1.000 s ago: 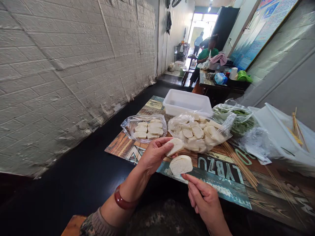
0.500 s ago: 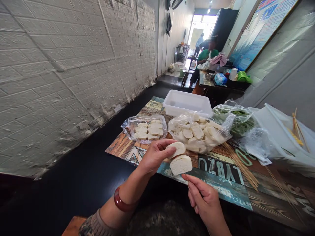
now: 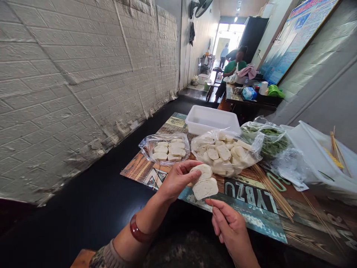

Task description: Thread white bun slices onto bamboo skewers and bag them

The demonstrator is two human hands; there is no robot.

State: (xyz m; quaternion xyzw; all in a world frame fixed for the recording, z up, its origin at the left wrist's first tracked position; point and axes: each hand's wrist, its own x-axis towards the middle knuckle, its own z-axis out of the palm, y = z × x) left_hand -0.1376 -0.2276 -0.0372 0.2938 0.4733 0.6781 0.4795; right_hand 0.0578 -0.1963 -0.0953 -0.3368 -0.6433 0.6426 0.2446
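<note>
My left hand (image 3: 178, 181) pinches a white bun slice (image 3: 205, 171) between thumb and fingers. Directly below it, a second bun slice (image 3: 205, 189) sits on a thin wooden skewer (image 3: 211, 202), and the two slices touch edge to edge. The fingers of my right hand (image 3: 227, 219) are closed on the skewer's lower end. Whether its tip has entered the upper slice is hidden. Beyond my hands, a clear bag (image 3: 255, 158) holds a heap of similar slices. Left of it, more slices (image 3: 175, 152) lie in rows on clear plastic.
A white plastic tub (image 3: 213, 118) stands at the table's far edge. To the right are a bag of green leaves (image 3: 272, 143), loose skewers (image 3: 275, 193) and a white bin (image 3: 315, 149) with skewers inside. A person in green (image 3: 230, 67) sits farther back.
The upper slice has come down against the skewered one, closing the small gap between them. My right hand keeps its grip on the skewer. The view has tilted slightly upward.
</note>
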